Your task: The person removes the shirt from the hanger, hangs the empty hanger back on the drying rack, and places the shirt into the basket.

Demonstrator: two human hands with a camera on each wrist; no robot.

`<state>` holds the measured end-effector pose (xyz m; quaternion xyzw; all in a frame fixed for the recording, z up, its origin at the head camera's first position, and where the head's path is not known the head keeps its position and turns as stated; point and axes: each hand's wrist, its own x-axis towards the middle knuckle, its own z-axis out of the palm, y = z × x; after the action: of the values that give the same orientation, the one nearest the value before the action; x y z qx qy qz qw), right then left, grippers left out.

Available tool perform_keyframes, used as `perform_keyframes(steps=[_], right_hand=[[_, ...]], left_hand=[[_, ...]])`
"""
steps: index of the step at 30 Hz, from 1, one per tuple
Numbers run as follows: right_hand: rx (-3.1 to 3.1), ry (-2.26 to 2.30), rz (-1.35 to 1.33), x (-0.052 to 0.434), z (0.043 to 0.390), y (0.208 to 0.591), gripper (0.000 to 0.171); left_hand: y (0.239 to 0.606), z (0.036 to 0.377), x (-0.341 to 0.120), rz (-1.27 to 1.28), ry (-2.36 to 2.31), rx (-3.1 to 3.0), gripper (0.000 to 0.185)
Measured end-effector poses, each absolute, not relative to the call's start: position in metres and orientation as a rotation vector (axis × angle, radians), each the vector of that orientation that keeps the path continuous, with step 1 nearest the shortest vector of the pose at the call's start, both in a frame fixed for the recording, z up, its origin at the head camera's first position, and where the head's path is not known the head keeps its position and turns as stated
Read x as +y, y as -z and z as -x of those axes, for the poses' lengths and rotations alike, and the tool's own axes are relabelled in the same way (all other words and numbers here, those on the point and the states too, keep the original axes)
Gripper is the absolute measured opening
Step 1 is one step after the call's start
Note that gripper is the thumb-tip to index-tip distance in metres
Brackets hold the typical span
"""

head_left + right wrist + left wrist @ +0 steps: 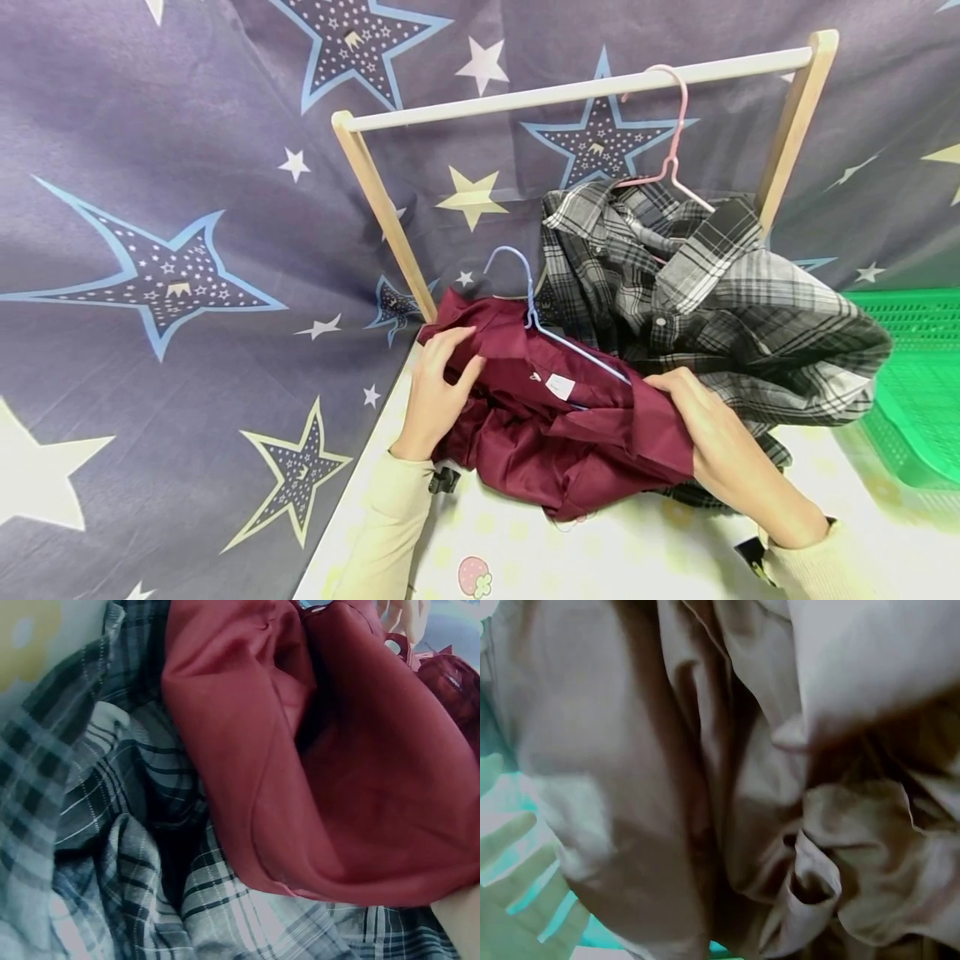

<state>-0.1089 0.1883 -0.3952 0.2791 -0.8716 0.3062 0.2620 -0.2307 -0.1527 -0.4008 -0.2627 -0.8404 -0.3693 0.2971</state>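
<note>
Together two hands, left hand (435,392) and right hand (705,425), grasping one maroon shirt (562,433); two hangers, two shirts.

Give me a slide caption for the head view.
Two hands grip a maroon shirt on a blue hanger.

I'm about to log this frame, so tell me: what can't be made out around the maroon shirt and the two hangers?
- Head view: the right hand's fingertips are buried in the dark maroon shirt.
- Head view: the light blue wire hanger's lower arms are covered by that shirt.
- Head view: the pink wire hanger's shoulders vanish inside the grey plaid shirt.
- Left wrist view: washed-out colour and blurred folds; no hanger shows.
</note>
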Motion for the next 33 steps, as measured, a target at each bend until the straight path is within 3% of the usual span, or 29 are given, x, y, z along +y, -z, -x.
perform_keyframes(steps=[17, 33], right_hand=[[-2.383, -0.827, -0.755, 0.185, 0.107, 0.403, 0.046], [-2.315, -0.841, -0.769, 0.19, 0.111, 0.409, 0.049]], left_hand=[[0.396, 0.209, -0.131, 0.49, 1.156, -2.382, 0.025], [0.384, 0.2, -0.126, 0.506, 1.279, -2.402, 0.044]])
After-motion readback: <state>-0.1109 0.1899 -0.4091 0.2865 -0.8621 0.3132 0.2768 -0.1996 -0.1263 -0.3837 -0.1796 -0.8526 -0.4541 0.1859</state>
